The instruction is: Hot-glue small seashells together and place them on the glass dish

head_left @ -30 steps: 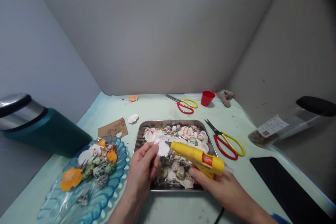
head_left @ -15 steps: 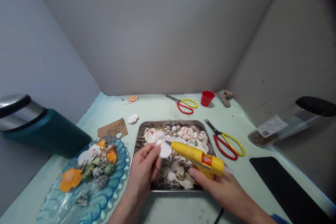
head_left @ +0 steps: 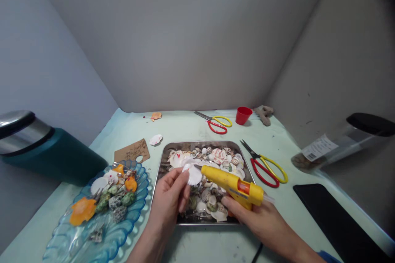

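While the left hand [head_left: 168, 203] reaches up from the lower middle of the frame, its fingers [head_left: 182, 177] are pinched together on a white scallop shell [head_left: 194, 175], holding it just above the near half of a steel tray [head_left: 200, 143] heaped with mixed seashells. Just right of it, the right hand [head_left: 262, 222] comes in from the lower right with its fingers closed around the grip of a yellow glue gun [head_left: 231, 183]. The gun's barrel points left and its nozzle meets the upper edge of the held shell. A dark cord [head_left: 257, 252] trails off the bottom edge below the gun.

At the lower left of the frame a blue glass dish [head_left: 123, 230] rests on the pale green table [head_left: 185, 127], carrying orange, white and green shells. Behind it lies a brown card tag [head_left: 132, 151], with one loose white shell [head_left: 156, 139] just beside the tag and an orange shell [head_left: 156, 116] farther back. A teal canister with a steel lid [head_left: 52, 156] lies at the far left.

One pair of red-and-yellow scissors [head_left: 265, 166] lies just right of the tray; a second pair [head_left: 216, 122] lies behind it, near a small red cup [head_left: 243, 115]. At the right edge a clear jar with a black lid [head_left: 336, 144] lies on its side, and a flat black device [head_left: 336, 220] sits in front of it.
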Demonstrator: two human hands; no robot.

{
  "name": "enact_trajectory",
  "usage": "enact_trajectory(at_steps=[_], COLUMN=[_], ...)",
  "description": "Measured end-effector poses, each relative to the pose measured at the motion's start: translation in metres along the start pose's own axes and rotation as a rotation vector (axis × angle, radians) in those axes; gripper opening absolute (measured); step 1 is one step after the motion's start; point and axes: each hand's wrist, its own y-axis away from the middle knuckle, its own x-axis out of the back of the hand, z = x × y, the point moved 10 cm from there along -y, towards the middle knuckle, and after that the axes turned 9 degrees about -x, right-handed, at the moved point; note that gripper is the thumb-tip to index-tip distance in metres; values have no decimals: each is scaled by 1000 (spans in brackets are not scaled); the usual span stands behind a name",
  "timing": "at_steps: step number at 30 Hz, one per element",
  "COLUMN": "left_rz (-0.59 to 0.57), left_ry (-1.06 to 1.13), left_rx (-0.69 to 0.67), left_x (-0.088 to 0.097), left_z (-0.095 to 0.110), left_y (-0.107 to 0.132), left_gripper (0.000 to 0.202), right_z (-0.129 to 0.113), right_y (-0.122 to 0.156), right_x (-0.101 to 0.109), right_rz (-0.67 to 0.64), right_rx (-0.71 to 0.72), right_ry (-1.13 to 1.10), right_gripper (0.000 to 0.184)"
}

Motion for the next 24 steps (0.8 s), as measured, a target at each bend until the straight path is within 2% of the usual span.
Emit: enact_trajectory(at_steps=[10, 15, 24], left_rz=[-4, -19, -9], left_ry=[7, -6, 22], left_rx=[-9, -3, -26], left_x=[-2, -2, 1], left_z=[1, -1, -1], left_y=[2, 2, 0], left_gripper=[22, 23, 20], right_z=[-5, -4, 4], right_y=[0, -1, -1], right_x=[-5, -2, -4], right_rz=[-46, -16, -27], right_rx=[1, -4, -25], right_ry=[21, 20, 59], right_gripper=[22, 22, 32])
